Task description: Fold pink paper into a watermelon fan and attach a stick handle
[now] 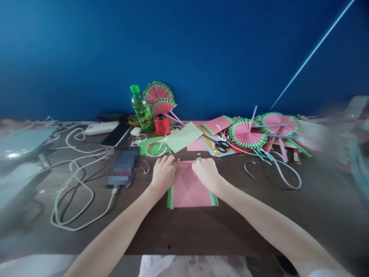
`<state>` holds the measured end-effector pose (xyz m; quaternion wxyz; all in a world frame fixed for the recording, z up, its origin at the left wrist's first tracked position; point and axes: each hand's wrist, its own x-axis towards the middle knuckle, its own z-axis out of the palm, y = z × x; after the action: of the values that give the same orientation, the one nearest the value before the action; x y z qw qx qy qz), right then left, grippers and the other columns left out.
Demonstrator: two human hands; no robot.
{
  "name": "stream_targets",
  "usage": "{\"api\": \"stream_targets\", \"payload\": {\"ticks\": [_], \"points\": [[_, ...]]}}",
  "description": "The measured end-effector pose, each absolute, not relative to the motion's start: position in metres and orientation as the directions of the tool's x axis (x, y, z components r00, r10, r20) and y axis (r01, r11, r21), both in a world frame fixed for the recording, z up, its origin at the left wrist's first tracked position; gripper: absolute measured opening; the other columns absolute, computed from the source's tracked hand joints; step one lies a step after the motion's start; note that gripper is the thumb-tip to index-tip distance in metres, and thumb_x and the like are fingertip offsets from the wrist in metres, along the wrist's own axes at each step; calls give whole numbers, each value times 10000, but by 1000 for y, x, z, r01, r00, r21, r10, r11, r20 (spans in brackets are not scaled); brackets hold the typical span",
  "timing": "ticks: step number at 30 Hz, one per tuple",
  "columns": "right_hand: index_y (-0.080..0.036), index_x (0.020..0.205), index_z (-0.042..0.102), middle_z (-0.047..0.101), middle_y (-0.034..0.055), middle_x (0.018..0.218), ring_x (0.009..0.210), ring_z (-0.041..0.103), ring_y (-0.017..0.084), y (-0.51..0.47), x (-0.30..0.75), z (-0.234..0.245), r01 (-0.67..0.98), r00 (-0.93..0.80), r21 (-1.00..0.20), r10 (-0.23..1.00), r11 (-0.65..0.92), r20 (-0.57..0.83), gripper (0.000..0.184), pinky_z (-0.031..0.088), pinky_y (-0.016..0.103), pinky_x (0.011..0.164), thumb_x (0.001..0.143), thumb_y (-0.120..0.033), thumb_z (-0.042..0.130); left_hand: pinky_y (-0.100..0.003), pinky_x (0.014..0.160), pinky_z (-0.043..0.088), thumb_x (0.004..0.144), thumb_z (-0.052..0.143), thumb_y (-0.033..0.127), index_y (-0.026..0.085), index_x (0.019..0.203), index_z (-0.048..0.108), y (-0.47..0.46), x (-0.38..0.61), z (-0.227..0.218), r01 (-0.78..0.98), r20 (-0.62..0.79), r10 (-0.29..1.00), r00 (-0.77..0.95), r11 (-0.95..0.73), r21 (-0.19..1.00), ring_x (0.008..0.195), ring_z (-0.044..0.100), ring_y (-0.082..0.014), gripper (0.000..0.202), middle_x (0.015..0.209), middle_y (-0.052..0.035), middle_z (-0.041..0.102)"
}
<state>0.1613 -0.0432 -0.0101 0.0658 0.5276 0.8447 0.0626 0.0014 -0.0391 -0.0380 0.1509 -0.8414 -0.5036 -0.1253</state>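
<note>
One pink paper sheet [191,192], rectangular, green-banded along two sides, near the desk [184,231]'s front edge; two hands, left hand [165,174] and right hand [205,173], both gripping its narrow, creased far end. Beyond, toward the back edge: one black-handled scissors [221,146], one green-capped bottle [142,111].

Pink green-sided paper sheet [191,190], flat on table [219,231], far edge folded

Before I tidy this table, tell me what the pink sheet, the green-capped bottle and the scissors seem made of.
Pink sheet: matt paper, by its thin, straight edges and dull surface.
Bottle: probably glossy plastic, given its translucent green shoulder.
Scissors: rounded black loops suggest plastic handles; the blades, perhaps metal, are too small to tell.
</note>
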Motion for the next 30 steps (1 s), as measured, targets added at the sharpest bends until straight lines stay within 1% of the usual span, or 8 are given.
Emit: {"api": "stream_targets", "payload": {"ticks": [4,8,10,14,20,23,26,30], "points": [[-65,844,638,652,197,765,746,649,237,-35,159,-6,908,-395,137,918,397,-41,193,446,282,594,749,-12,478,-362,781,377,836,450,213,178,849,652,-34,3,-36,856,402,769,497,-510,-81,891,510,-221,205,871,-74,591],[-108,944,594,657,173,871,811,644,255,-23,172,-1,919,-379,100,924,381,-41,226,449,304,617,762,-46,474,-335,764,403,808,519,225,175,983,602,-23,5,-30,852,263,827,497,-522,31,859,520,-207,199,896,-64,593],[-141,954,585,655,146,919,864,631,258,-18,181,1,918,-389,64,920,391,-51,232,440,305,634,769,-64,467,-318,750,411,809,521,226,173,958,589,-17,7,-28,847,204,844,496,-522,101,847,522,-200,172,891,-59,587],[-176,829,596,652,82,927,882,606,213,-8,196,2,906,-424,-64,902,419,-88,149,398,263,638,772,-104,478,-305,742,412,819,491,198,166,846,556,-10,10,-33,798,219,830,514,-556,234,832,503,-190,76,871,-52,569],[-172,702,564,634,46,815,766,576,158,4,212,-1,827,-484,-373,871,422,-89,62,364,238,625,710,-128,522,-333,777,402,849,395,138,157,868,493,-9,10,-47,760,317,804,503,-586,280,825,476,-199,103,892,-66,584],[-174,732,565,640,35,801,747,577,154,10,222,0,770,-497,-520,859,368,-127,48,387,245,642,713,-174,521,-323,769,409,855,382,142,162,866,478,-9,11,-46,743,339,812,476,-577,339,811,490,-192,99,866,-62,581],[-171,807,574,643,38,857,788,582,151,16,232,2,703,-527,-622,839,344,-132,126,411,250,680,699,-151,513,-311,772,415,840,395,126,164,878,477,-9,11,-42,706,346,817,461,-574,415,828,510,-183,98,868,-58,563],[-154,931,597,642,47,854,752,581,144,17,239,7,710,-529,-628,830,319,-178,264,425,250,662,686,-125,506,-291,792,428,810,434,118,173,949,493,-11,12,-35,630,321,818,477,-573,524,878,526,-168,162,936,-52,544]]}}
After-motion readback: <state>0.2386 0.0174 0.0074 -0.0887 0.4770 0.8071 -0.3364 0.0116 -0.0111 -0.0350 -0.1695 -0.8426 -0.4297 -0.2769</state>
